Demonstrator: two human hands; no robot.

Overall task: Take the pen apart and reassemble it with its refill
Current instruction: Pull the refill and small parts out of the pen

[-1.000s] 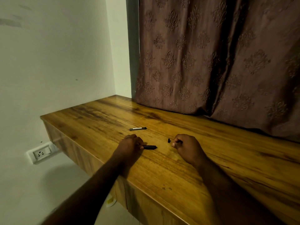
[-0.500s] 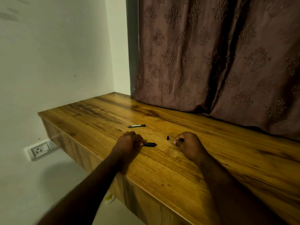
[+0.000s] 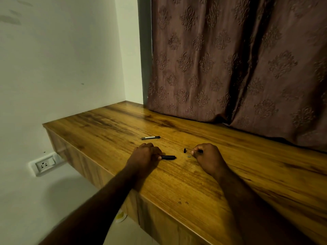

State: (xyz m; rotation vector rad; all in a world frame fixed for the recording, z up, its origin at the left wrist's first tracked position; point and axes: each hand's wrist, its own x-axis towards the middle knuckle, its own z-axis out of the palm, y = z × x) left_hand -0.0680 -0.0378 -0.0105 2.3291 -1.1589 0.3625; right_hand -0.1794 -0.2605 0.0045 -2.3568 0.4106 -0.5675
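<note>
At frame centre, a black pen barrel (image 3: 168, 157) lies on the wooden bench (image 3: 247, 174), its left end pinched by the curled left hand (image 3: 146, 154). The right hand (image 3: 208, 156) pinches a thin dark part. Between them sit a small black piece (image 3: 184, 150) and a tiny spring (image 3: 188, 156). Another pen section (image 3: 150, 137) lies just above.

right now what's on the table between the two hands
In the head view, between the left hand and right hand: the black barrel, a small black cap piece and a tiny spring-like bit.
</note>
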